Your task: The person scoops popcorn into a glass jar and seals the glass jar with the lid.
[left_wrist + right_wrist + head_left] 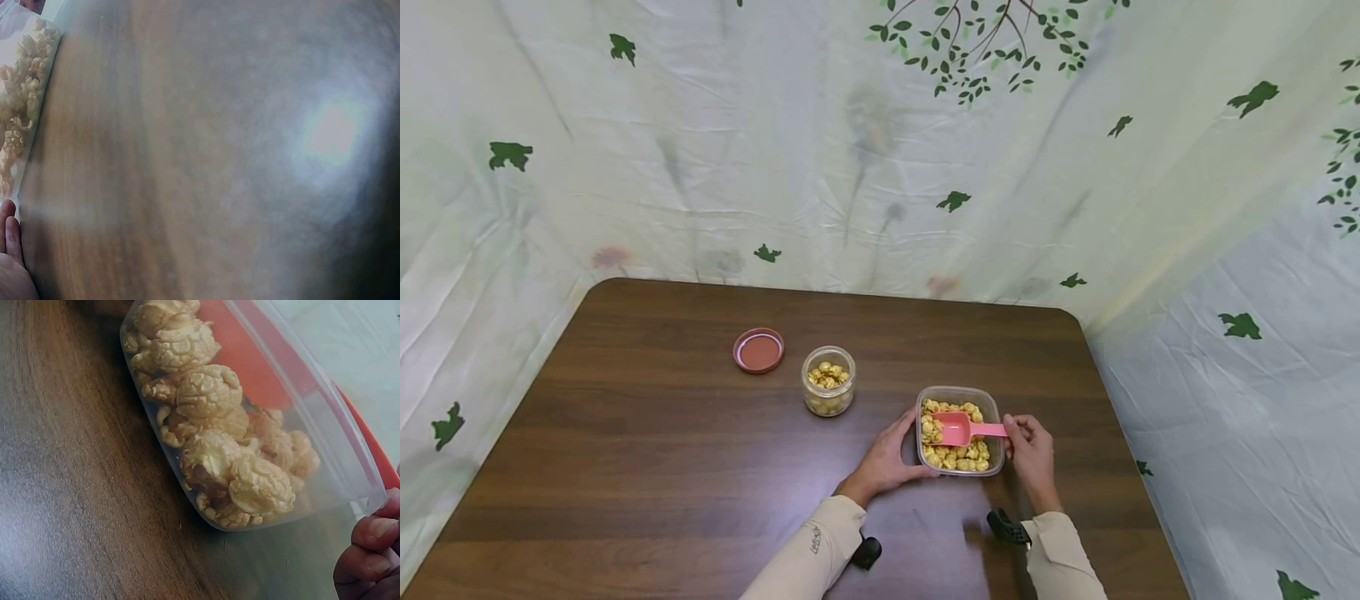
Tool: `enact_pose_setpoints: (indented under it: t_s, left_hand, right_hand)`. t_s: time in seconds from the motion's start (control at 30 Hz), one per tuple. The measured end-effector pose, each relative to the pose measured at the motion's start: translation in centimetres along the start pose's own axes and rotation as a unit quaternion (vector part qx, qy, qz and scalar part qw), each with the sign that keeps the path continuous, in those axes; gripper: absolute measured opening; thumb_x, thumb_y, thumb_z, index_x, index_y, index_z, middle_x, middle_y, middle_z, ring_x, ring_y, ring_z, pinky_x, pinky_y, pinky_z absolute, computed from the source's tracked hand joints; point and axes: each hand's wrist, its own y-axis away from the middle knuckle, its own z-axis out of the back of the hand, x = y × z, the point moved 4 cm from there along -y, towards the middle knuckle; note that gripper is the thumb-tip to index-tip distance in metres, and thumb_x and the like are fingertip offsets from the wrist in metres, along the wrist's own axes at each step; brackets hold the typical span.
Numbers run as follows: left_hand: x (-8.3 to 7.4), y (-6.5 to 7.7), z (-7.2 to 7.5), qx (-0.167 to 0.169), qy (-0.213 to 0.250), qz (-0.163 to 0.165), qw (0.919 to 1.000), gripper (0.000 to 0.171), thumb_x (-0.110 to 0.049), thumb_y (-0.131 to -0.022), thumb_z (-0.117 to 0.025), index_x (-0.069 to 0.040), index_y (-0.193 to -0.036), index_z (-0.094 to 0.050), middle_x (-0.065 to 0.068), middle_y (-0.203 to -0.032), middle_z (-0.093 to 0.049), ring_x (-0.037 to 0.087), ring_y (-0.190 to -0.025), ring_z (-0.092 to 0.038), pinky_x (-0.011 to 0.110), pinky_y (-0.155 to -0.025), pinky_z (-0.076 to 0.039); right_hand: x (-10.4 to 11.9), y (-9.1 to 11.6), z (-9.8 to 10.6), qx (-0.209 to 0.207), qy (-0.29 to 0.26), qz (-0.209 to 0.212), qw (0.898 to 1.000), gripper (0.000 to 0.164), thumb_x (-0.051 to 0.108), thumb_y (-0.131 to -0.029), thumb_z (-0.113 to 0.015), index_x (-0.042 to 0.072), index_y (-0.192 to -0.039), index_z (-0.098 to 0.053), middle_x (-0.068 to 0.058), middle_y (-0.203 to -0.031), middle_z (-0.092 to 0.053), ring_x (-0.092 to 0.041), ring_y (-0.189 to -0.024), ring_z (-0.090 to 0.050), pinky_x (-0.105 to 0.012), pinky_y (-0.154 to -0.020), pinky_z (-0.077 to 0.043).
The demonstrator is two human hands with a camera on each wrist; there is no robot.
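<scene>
A clear plastic container (928,468) of caramel popcorn (962,460) sits on the table. At its left side my left hand (886,460) holds it, thumb along the near edge and fingers on the left wall. My right hand (1032,454) pinches the handle of a pink scoop (956,429). The scoop lies inside the container, tilted among the popcorn, with some pieces at its mouth. In the right wrist view the right hand's fingers (375,532) are by the container's rim, and the scoop shows orange-red through the wall. Only part of the left hand (14,272) appears in the left wrist view.
A glass jar (828,404) partly filled with popcorn stands open to the left of the container. Its likely lid, a reddish-brown disc (758,350), lies farther left on the brown wooden table (662,467). Printed curtains (700,167) hang behind the table and at its sides.
</scene>
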Motion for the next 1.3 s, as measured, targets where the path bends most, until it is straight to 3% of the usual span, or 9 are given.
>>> enact_pose_setpoints:
  t_s: [0.33, 0.5, 1.07, 1.3]
  left_hand:
    - [0.0, 0.0, 0.2, 0.006, -0.004, 0.005, 1.0, 0.105, -0.033, -0.069, -0.087, -0.003, -0.15, -0.029, 0.018, -0.151, -0.035, 0.033, -0.137, -0.035, 0.046, -0.112, -0.031]
    - [-0.1, 0.0, 0.2, 0.006, -0.007, 0.002, 1.0, 0.104, -0.034, -0.069, -0.087, -0.003, -0.15, -0.029, 0.018, -0.151, -0.035, 0.034, -0.137, -0.035, 0.046, -0.112, -0.031]
    - [-0.2, 0.0, 0.3, 0.007, -0.004, 0.006, 1.0, 0.103, -0.032, -0.069, -0.087, 0.002, -0.148, -0.03, 0.022, -0.149, -0.037, 0.036, -0.136, -0.037, 0.049, -0.11, -0.032]
    - [-0.2, 0.1, 0.5, 0.005, 0.003, 0.002, 1.0, 0.107, -0.032, -0.066, -0.089, 0.0, -0.149, -0.029, 0.02, -0.143, -0.045, 0.034, -0.134, -0.039, 0.048, -0.11, -0.033]
  right_hand:
    - [-0.8, 0.1, 0.2, -0.016, -0.06, -0.043, 0.997, 0.023, 0.019, -0.099, -0.056, -0.004, -0.093, -0.054, 0.003, -0.061, -0.052, -0.008, -0.051, -0.045, -0.02, -0.045, -0.038]
    - [-0.9, 0.1, 0.3, -0.02, -0.065, -0.048, 0.997, 0.023, 0.02, -0.099, -0.055, -0.002, -0.094, -0.054, 0.003, -0.061, -0.052, -0.008, -0.051, -0.045, -0.02, -0.045, -0.038]
    - [0.6, 0.1, 1.2, -0.043, -0.082, -0.032, 0.995, 0.026, 0.024, -0.099, -0.056, -0.001, -0.094, -0.054, 0.004, -0.061, -0.052, -0.008, -0.051, -0.046, -0.02, -0.044, -0.038]
    - [1.0, -0.3, 1.4, -0.044, -0.1, -0.036, 0.993, 0.025, 0.023, -0.098, -0.056, -0.002, -0.094, -0.054, 0.004, -0.061, -0.052, -0.007, -0.051, -0.046, -0.02, -0.044, -0.038]
